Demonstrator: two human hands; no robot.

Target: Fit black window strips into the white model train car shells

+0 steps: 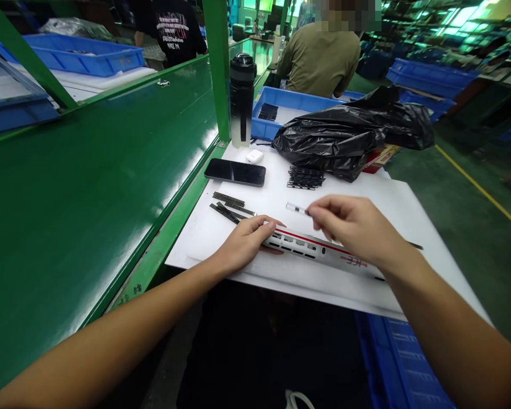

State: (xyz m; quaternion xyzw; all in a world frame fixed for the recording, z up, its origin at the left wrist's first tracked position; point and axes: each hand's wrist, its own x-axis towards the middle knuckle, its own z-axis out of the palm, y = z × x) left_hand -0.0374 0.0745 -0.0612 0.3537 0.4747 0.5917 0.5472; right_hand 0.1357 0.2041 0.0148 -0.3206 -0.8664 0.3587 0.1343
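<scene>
My left hand (253,238) grips the left end of a white toy train car shell (298,244), thumb on top. The shell has a red stripe and a row of window openings, and lies slantwise over the front of the white board. Above its middle, my right hand (340,218) pinches a small clear strip (296,208) with a dark mark, pointing left. My right hand and wrist hide part of the shell. Dark flat strips (230,205) lie loose just beyond my left hand. Farther back sits a stack of black frame-like parts (305,177).
A phone (235,172), a white earphone case (254,156) and a tall bottle (241,99) stand along the left. Behind are a black plastic bag (336,136) and a blue tray (298,99). A green machine frame (153,142) borders the left. Two people are beyond.
</scene>
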